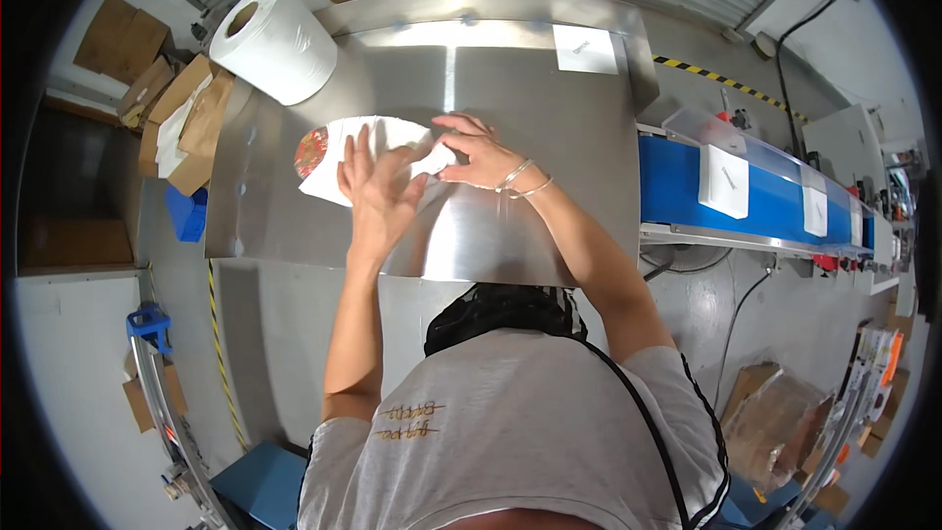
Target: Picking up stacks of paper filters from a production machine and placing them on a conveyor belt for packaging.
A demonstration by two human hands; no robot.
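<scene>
A white paper sheet (339,177) lies on the steel table, partly folded over at its right end. From its left end shows a rounded red item with a multicoloured pattern (312,152); how far it runs under the paper is hidden. My left hand (378,185) rests on the sheet with its fingers spread, pressing on it. At the right end my right hand (478,155) has its thumb and fingers closed on the folded paper edge. Two thin bracelets circle the right wrist.
A big white paper roll (275,44) stands at the table's far left corner. One flat white packet (586,49) lies far right. Beside the table, a blue conveyor belt (672,177) carries several white packets. Open cardboard boxes (186,128) stand on the left.
</scene>
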